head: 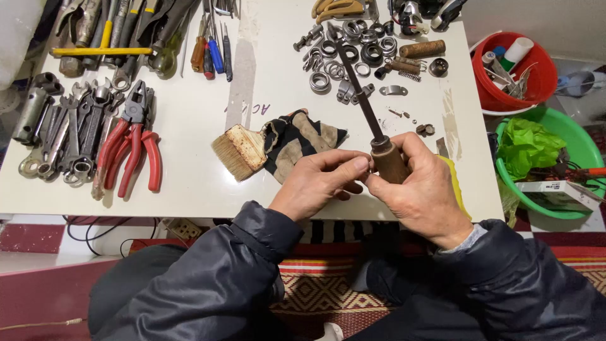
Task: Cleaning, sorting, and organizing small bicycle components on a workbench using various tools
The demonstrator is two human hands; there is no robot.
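File (pixel 363 88) upright-tilted | right hand (pixel 420 186) grip wraps wooden handle (pixel 388 161) | left hand (pixel 319 183) grip pinches handle's collar

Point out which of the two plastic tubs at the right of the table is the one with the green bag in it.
The green tub, the nearer and larger one, holds the crumpled green bag. The red tub behind it holds small tools and a white tube instead.
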